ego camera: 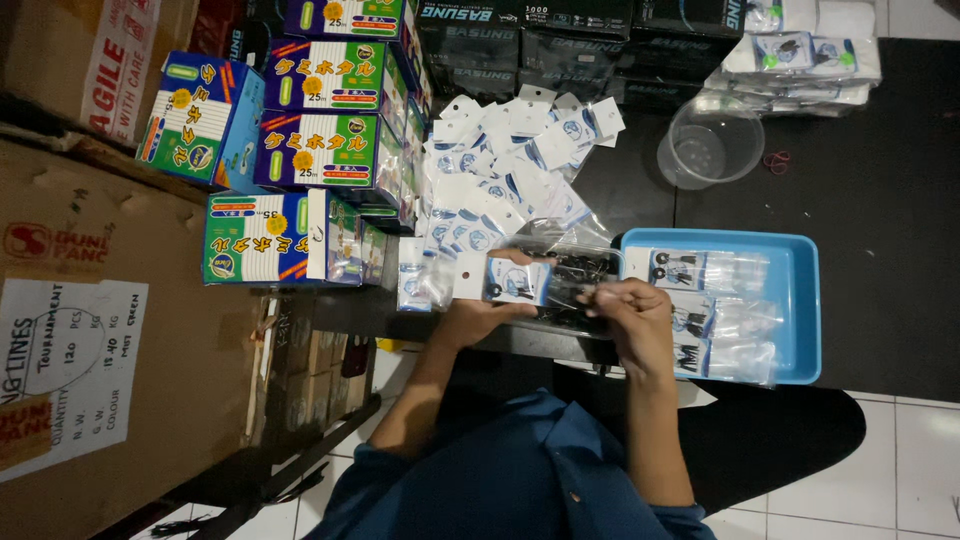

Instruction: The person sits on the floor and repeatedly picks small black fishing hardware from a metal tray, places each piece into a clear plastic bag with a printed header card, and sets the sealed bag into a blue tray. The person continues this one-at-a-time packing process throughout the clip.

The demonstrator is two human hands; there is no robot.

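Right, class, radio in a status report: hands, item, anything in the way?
Left hand holding small carded packet. Right hand pinching its clear bag end. Blue tray beside right hand; packet pile ahead.

The packet (515, 280) is glossy clear plastic with a matt white card header. The tray (805, 300) is smooth blue plastic, the tub (710, 145) clear plastic. The boxes (300, 140) are printed glossy card; the mat (880, 200) looks matt black, perhaps rubber.

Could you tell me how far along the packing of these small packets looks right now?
Three filled packets already lie in the blue tray. The left hand holds one carded packet while the right hand works at its clear end. A large pile of carded bags remains beside them.
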